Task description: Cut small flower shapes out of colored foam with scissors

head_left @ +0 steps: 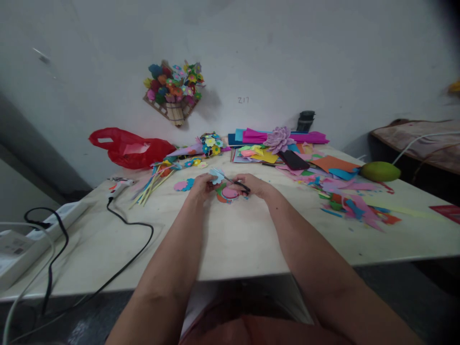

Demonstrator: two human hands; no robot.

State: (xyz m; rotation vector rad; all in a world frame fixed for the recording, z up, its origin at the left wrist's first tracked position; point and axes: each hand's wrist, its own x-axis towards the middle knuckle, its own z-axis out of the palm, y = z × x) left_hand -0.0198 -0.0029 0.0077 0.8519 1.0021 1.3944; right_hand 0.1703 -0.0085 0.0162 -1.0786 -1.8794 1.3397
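Observation:
My left hand [203, 186] pinches a light blue paper flower cutout [217, 177] above the table. In my right hand [253, 185] is a pair of scissors [246, 187] with dark handles, and the blades point left at the cutout's edge. Below and between the hands lie round paper pieces [228, 192] in pink, green and orange. Just left of my left hand rest pink and blue scalloped cutouts [184, 185]. Some of my fingers are hidden behind the paper and the handles.
A glue gun [120, 187] with a black cord and a white power strip [46, 235] lie at left, near a red plastic bag [136, 148]. Paper scraps [359, 206], a phone [293, 160] and a green mango-like fruit [380, 171] sit at right. Paper flowers [175, 86] hang on the wall.

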